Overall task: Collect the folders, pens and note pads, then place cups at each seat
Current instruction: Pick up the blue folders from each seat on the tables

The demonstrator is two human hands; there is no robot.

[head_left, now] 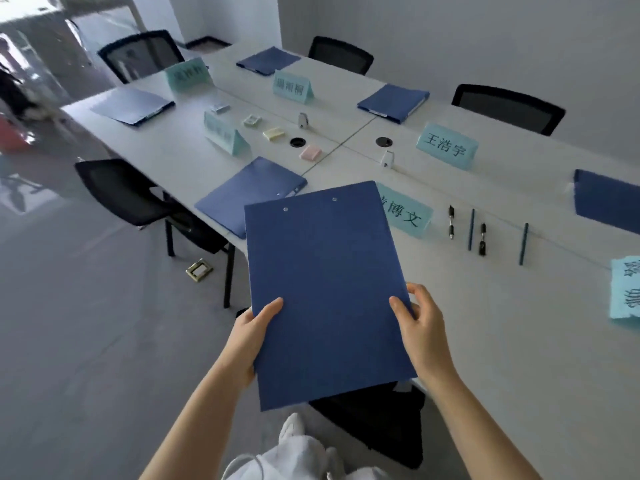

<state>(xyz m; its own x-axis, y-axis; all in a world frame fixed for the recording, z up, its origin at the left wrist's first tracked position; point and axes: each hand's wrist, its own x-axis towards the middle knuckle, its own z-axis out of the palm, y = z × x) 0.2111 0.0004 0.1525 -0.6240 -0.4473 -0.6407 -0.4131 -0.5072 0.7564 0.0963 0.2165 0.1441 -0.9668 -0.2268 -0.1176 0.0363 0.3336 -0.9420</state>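
- At the near edge of the long white table (485,341), I hold one blue folder (325,292) up off the surface, its far end tipped toward the middle of the table.
- My left hand (249,337) grips the folder's lower left edge, thumb on top and fingers hidden beneath; my right hand (420,327) clasps the lower right edge the same way, thumb on the cover.
- The collecting step is in hand, and by my reckoning it is early: five more folders lie at the other seats, the nearest folder (249,195) just beyond the one I carry, others (393,102) across the table, and one (606,199) at the right edge of view.
- Four pens (481,237) lie in a loose row to my right, beside a pale blue name card (405,213); small note pads (310,153) in pink, yellow and white sit near the table's centre.
- No cups are in view, so the seat-setting part looks not yet begun.
- Next, as I judge it, I should shift the held folder into one hand, or lay it over the nearest folder and lift both as a stack.
- Care is called for: slick covers may slide apart, and the name cards stand close enough to be knocked.
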